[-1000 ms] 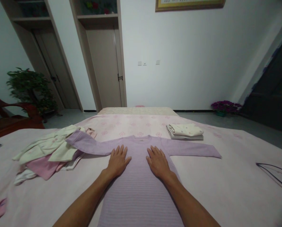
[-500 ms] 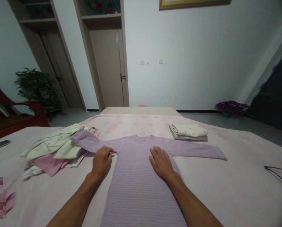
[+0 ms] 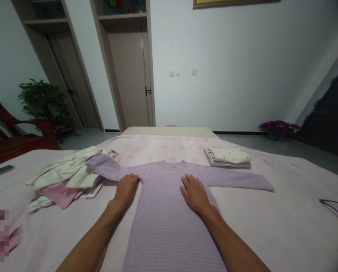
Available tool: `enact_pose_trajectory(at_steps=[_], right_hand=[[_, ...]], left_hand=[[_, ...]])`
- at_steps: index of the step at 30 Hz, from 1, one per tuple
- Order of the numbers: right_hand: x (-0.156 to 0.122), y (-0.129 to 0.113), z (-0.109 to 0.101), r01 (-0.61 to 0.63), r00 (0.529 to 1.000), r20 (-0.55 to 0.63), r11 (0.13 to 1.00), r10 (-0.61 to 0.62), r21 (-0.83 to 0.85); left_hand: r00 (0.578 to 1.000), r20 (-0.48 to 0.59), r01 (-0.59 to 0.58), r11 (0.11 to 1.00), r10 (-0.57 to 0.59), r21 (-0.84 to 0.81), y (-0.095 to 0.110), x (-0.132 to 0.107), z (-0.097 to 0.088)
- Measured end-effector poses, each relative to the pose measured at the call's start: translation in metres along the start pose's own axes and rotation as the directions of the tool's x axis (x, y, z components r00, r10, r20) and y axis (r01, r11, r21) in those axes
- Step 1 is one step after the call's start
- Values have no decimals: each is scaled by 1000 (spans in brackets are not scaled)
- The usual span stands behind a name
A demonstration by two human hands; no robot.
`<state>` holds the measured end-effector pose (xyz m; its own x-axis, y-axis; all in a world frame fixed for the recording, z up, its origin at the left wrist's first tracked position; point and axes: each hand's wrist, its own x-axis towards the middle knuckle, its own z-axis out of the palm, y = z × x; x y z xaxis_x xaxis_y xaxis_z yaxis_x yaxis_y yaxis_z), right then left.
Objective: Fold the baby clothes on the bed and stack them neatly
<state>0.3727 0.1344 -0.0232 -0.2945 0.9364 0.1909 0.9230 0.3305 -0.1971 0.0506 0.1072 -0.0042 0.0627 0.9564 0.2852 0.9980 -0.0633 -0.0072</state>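
Observation:
A lilac, finely striped long-sleeved shirt (image 3: 169, 219) lies spread out in front of me, neckline away from me. My left hand (image 3: 127, 189) is closed at the shirt's underarm on the left, its fingers curled on the fabric where sleeve meets body; the fingertips are partly hidden. On the chest, my right hand (image 3: 194, 192) rests flat with fingers spread. The left sleeve stretches onto a loose clothes pile (image 3: 58, 177) of cream, pink and white pieces. The other sleeve lies straight out to the right.
A pink patterned bedcover (image 3: 271, 223) lies under everything. Folded clothes (image 3: 228, 158) are stacked at the back right. A phone (image 3: 0, 172) lies at the left edge, and a black wire-like item (image 3: 335, 209) at the right. Behind stand a wooden chair (image 3: 41, 128) and a plant (image 3: 45, 102).
My left hand has shifted slightly right and forward along the underarm, its fingers drawn closer together. My right hand stays flat on the chest. The view has tilted a little.

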Motion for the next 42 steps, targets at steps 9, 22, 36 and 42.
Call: enact_pose_trajectory(at_steps=[9, 22, 36, 42], right_hand=[[-1, -2, -4, 4, 1000, 3, 1000, -4, -2], [-2, -2, -4, 6, 1000, -5, 1000, -6, -9], [-1, -2, -2, 7, 1000, -5, 1000, -7, -11], [-1, -2, -3, 11, 1000, -17, 1000, -11, -11]], left_hand=[[1000, 0, -9, 998, 9, 61, 0, 4, 4], [999, 7, -33, 996, 33, 87, 2, 5, 2], [998, 19, -60, 998, 60, 7, 4, 8, -4], [998, 29, -63, 998, 62, 24, 4, 10, -2]])
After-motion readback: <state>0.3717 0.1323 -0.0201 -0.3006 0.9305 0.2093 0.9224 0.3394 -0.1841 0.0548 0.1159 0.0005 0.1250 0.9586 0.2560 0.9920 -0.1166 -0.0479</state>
